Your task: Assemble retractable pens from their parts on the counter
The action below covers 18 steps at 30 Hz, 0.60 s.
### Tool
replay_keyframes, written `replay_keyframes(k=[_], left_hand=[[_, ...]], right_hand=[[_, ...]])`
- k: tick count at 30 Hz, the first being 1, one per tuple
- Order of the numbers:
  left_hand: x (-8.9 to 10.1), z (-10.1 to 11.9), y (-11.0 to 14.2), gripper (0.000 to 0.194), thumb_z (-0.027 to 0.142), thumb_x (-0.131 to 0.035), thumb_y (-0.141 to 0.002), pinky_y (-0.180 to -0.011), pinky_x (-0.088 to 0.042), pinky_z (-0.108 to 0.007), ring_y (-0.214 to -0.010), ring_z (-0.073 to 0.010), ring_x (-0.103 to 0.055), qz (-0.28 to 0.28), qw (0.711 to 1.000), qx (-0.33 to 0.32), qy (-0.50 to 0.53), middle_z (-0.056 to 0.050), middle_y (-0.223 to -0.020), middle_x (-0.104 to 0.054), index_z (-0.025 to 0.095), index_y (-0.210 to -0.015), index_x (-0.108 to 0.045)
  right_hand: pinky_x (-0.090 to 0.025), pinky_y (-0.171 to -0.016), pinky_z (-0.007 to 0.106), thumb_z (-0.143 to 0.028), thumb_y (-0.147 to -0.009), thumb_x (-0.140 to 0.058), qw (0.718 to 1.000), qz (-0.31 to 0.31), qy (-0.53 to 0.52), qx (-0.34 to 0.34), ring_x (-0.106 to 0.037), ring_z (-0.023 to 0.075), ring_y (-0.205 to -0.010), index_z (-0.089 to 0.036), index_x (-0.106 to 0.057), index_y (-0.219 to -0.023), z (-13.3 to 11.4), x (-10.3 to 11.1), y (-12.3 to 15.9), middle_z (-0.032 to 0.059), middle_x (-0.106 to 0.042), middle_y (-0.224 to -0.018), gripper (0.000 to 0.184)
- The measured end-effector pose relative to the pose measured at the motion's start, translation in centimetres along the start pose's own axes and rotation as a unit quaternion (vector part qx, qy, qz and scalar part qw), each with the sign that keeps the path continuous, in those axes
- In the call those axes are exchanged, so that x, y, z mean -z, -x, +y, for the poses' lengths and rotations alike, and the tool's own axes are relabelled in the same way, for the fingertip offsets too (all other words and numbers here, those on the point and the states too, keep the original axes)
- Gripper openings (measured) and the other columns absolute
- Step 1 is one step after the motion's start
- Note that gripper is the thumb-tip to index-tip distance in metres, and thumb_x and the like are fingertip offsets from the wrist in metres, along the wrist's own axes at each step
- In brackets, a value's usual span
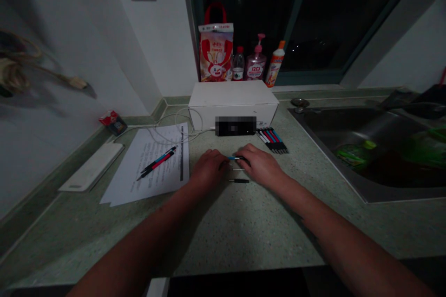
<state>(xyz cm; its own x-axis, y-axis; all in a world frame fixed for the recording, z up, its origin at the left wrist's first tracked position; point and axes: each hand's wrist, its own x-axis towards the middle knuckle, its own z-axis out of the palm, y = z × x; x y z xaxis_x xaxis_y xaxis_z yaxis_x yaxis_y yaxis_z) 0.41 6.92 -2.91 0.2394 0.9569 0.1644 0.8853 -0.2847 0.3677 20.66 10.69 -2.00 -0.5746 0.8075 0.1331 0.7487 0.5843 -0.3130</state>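
Observation:
My left hand [208,167] and my right hand [260,164] rest close together on the speckled counter [244,227], both with fingers curled round a thin blue pen [232,158] held between them. A small dark pen part [239,180] lies on the counter just below the hands. A row of several pens [272,140] lies right of and behind my right hand. Two pens, one blue and one red [157,162], lie on printed paper sheets [153,162] to the left.
A white box [232,102] stands behind the hands with a white cable [167,132] looping left. A bag, bottles and a soap pump line the window sill. A steel sink [376,148] is on the right, a white flat slab [92,166] on the left.

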Motion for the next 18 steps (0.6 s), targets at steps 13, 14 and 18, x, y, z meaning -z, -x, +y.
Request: replay_keyframes(k=[13, 14, 18], left_hand=[[1.0, -0.9, -0.3, 0.019, 0.018, -0.059, -0.093, -0.091, -0.049, -0.036, -0.101, -0.0254, -0.063, 0.01, 0.997, 0.074, -0.023, -0.009, -0.098, -0.071, 0.021, -0.092, -0.078], [0.9, -0.9, -0.3, 0.019, 0.018, -0.06, -0.093, -0.09, -0.05, -0.036, -0.101, -0.0256, -0.063, 0.01, 0.997, 0.078, -0.021, -0.009, -0.098, -0.071, 0.02, -0.093, -0.078], [0.5, -0.8, -0.4, 0.018, 0.018, -0.061, -0.093, -0.089, -0.049, -0.036, -0.1, -0.0263, -0.064, -0.001, 0.997, 0.076, 0.012, -0.01, -0.097, -0.072, 0.019, -0.092, -0.079]], right_hand=[[-0.048, -0.077, 0.029, -0.023, -0.101, -0.056, 0.998, -0.02, 0.051, -0.008, -0.068, 0.0218, -0.099, -0.022, -0.075, -0.109, 0.5, -0.2, -0.3, 0.0084, -0.07, -0.109, 0.021], [-0.047, -0.077, 0.029, -0.023, -0.101, -0.056, 0.999, -0.019, 0.048, -0.006, -0.068, 0.0217, -0.099, -0.022, -0.075, -0.109, 0.4, -0.2, -0.2, 0.0082, -0.07, -0.109, 0.021], [-0.047, -0.078, 0.029, -0.022, -0.101, -0.055, 0.999, -0.017, 0.036, 0.001, -0.067, 0.0215, -0.1, -0.021, -0.075, -0.109, 0.4, -0.3, -0.1, 0.0078, -0.07, -0.111, 0.021]])
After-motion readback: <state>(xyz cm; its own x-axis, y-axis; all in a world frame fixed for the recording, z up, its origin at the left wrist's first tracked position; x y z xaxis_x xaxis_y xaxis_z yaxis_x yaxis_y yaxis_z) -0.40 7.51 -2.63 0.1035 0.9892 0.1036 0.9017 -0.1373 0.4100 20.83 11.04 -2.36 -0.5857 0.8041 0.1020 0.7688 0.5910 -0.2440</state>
